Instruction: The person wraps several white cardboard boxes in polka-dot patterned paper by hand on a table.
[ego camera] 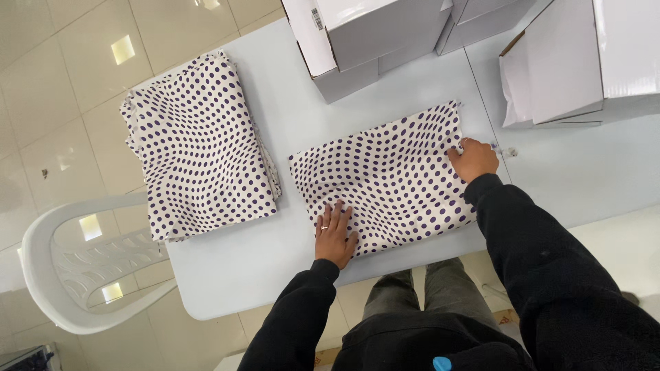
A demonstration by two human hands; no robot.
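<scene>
A folded white cloth with dark purple dots (392,175) lies flat on the pale table (261,268) in front of me. My left hand (335,233) rests flat on its near left corner, fingers spread, a ring on one finger. My right hand (473,159) pinches the cloth's right edge near the far corner. A stack of the same dotted cloths (196,144), folded, sits at the table's left end, apart from both hands.
White cardboard boxes (364,41) stand at the table's far side, and an open one (570,62) at the far right. A white plastic chair (89,268) stands by the table's left corner on the glossy tiled floor.
</scene>
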